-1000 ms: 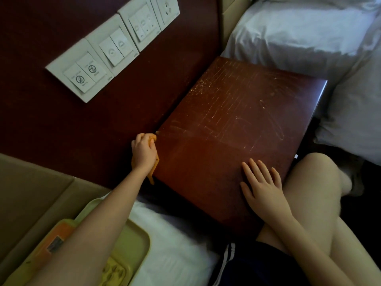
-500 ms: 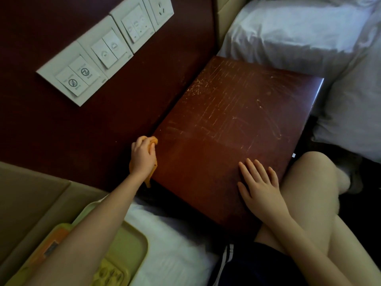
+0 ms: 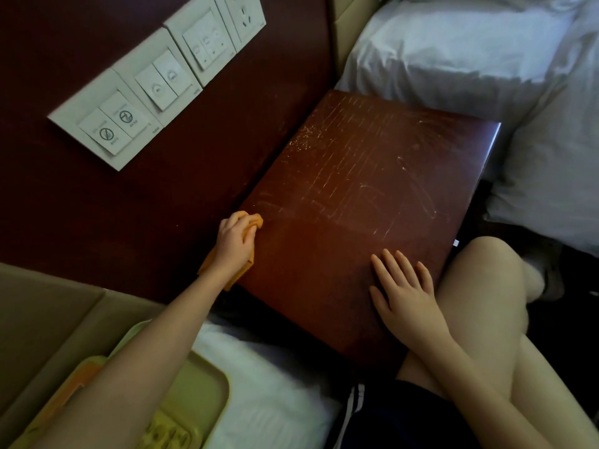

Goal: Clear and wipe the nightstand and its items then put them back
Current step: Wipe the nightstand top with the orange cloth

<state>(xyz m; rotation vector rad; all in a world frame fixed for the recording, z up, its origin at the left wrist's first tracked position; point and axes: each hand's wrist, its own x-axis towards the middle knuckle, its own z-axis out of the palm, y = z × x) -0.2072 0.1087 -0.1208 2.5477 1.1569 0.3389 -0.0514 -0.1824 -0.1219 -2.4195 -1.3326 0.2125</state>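
Crossed-circle icon on wall switch [image 3: 104, 133]

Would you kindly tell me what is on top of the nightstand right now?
On the nightstand: the right hand flat near its front edge, the left hand gripping an orange cloth at its left edge. That hand covers most of the cloth.

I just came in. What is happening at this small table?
A person is wiping the nightstand. The left hand grips an orange cloth at the top's left edge, next to the wall. The right hand lies flat on the top, near the person's knee. A tray lies on white bedding at the lower left.
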